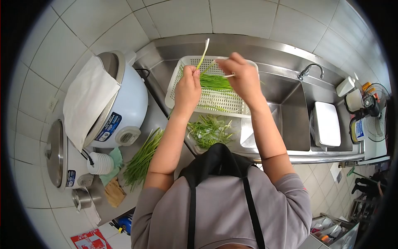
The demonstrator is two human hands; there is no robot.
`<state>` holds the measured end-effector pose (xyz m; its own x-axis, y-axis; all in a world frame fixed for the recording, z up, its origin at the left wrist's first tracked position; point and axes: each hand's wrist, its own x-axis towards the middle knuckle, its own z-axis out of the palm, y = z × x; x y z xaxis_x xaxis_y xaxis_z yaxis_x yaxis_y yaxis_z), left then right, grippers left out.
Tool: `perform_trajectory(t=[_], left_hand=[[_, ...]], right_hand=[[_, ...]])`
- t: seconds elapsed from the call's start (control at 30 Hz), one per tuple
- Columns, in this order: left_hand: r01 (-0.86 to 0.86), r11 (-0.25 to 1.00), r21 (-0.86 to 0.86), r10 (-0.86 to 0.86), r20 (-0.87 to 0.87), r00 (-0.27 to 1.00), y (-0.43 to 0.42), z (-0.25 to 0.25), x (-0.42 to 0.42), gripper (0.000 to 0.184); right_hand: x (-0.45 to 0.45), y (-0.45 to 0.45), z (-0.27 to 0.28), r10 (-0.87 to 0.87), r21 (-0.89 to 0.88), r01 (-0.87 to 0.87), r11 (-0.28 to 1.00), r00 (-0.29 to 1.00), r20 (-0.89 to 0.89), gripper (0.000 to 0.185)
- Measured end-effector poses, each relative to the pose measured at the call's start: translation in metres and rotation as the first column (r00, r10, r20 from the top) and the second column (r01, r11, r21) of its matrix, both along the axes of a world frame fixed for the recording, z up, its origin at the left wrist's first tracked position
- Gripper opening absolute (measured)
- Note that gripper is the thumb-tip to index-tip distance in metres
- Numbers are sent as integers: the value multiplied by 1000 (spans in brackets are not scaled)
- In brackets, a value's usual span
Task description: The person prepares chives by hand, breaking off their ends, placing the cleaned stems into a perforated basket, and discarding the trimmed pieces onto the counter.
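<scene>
My left hand [188,91] is closed around a chive stalk [204,54], its white root end pointing up above the fist. My right hand [242,79] is beside it, fingers curled together and blurred by motion. A thin pale green strip runs toward its fingertips, and a white stalk end shows below them; what the fingers grip is unclear. Beneath both hands sits a white perforated basket [171,89] with a bundle of green chives [216,82] lying across it. Loose trimmings [210,132] are piled just in front of the basket.
More chives [143,157] lie on the counter at left, near a brown cloth [115,192] and two rice cookers [132,99]. Right of the basket is a steel sink [286,112] with a faucet [311,71], a white lidded container [326,124] and a fan [375,101].
</scene>
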<state>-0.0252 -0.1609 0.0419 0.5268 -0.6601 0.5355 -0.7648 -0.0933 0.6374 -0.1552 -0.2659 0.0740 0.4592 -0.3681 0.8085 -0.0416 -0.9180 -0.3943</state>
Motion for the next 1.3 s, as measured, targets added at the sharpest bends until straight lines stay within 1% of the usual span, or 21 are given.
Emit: perform_trajectory(t=[0.03,0.13,0.23,0.27,0.33,0.43,0.47,0.53,0.57,0.6,0.7,0.73,0.83,0.87,0.97,1.0,1.1,1.13,1.2,1.23,1.3], left_hand=[[3,1000,-3,-3,20,1000,0,0,-1,19],[67,997,-23,-68,-29,997,5,0,-3,19],[111,994,-23,-113,-167,979,8,-5,2,22],[165,983,-74,-180,-270,946,8,-11,5,22],[258,946,-194,-320,-448,835,6,-15,10,24],[284,902,-326,-430,-742,514,17,-4,5,19],[277,889,-364,-455,-768,450,20,-4,9,20],[253,862,-439,-502,-804,319,27,-3,18,22],[253,854,-454,-516,-802,302,29,-3,21,21],[253,845,-471,-530,-799,284,30,-2,25,20],[267,850,-454,-520,-804,289,32,-4,28,21],[276,857,-435,-507,-808,300,32,-6,29,22],[360,855,-374,-487,-818,307,33,-13,24,25],[407,841,-357,-489,-823,290,34,-15,23,26],[498,804,-325,-493,-832,254,36,-16,20,27],[500,803,-325,-492,-835,247,36,-14,18,27],[503,786,-359,-513,-833,207,35,-9,17,26],[504,778,-376,-523,-831,188,34,-9,18,26],[514,772,-374,-548,-802,238,32,-10,18,27],[519,769,-374,-560,-785,264,30,-10,19,27],[428,805,-411,-543,-802,250,24,-15,23,28]], right_hand=[[4,4,0,-24,-67,19,998,997,-71,17],[13,-3,-11,-41,-73,25,997,971,-235,12],[20,-1,-17,64,77,-53,996,986,-154,7],[21,0,-19,107,156,-94,983,991,-75,5],[24,-1,-21,165,301,-186,935,982,94,7],[18,-6,-16,184,682,-251,687,968,171,11],[9,-4,-13,244,702,-208,681,969,51,12],[3,5,-19,429,748,-195,635,894,-131,14],[1,10,-23,514,768,-181,614,831,-215,15],[6,13,-42,576,743,-265,615,795,-193,20],[17,27,-56,533,761,-262,594,836,-128,29],[23,28,-56,563,789,-341,510,826,-7,35],[33,17,-35,511,894,-432,119,798,318,34],[37,17,-25,429,882,-456,116,824,369,35],[43,-1,-12,453,839,-535,95,774,442,33],[45,-5,-11,475,857,-489,160,800,368,29],[51,-7,-12,542,795,-375,476,837,70,29],[52,-6,-15,499,782,-370,502,862,88,30],[56,-2,-19,409,752,-358,554,903,128,31],[54,-2,-18,412,817,-393,421,886,214,30],[50,-2,-15,380,882,-455,128,843,380,29]])
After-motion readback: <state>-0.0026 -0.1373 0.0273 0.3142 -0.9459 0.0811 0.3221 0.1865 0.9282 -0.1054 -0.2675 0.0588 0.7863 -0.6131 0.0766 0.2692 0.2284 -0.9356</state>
